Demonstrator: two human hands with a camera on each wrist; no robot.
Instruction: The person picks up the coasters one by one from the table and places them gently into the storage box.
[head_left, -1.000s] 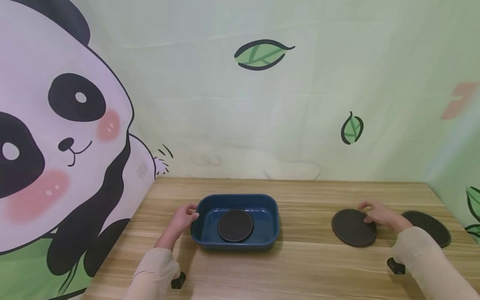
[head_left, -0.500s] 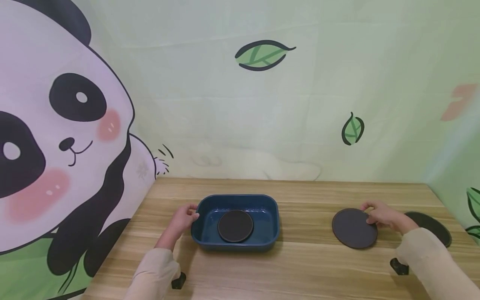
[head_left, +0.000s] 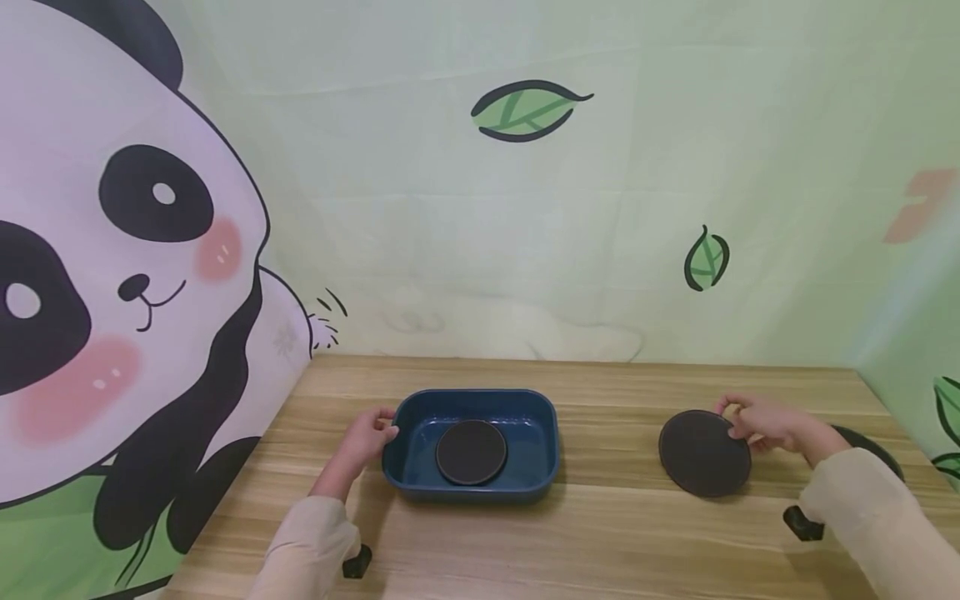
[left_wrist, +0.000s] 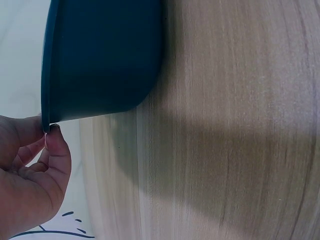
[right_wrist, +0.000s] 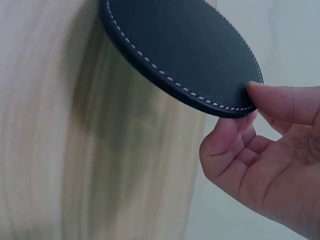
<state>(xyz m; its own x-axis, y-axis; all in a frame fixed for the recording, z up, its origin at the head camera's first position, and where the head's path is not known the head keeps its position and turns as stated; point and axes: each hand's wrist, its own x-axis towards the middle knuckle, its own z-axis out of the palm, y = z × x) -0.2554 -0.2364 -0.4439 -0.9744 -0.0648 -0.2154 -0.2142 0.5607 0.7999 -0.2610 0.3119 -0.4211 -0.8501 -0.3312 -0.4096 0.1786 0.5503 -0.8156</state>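
My right hand (head_left: 768, 423) pinches the edge of a round black coaster (head_left: 703, 454), thumb on top and fingers beneath. White stitching runs along the rim of this coaster (right_wrist: 185, 55) in the right wrist view, and it is raised above the table with a shadow below. At the left, my left hand (head_left: 367, 437) pinches the left rim of a blue rectangular dish (head_left: 480, 493); in the left wrist view the thumb and a fingertip meet at the dish's lip (left_wrist: 46, 100). Inside the dish lies a second round black coaster (head_left: 471, 452), flat on the bottom.
Another round black piece (head_left: 870, 446) lies at the right of the wooden table (head_left: 600, 542), partly hidden behind the right forearm. A cloth backdrop with a printed panda (head_left: 150, 250) and leaves rises behind and beside the table.
The coaster in my right hand has tilted and lifted off the table, shifting slightly left. My right forearm has moved a little right, covering more of the far-right black piece. The left hand stays put.
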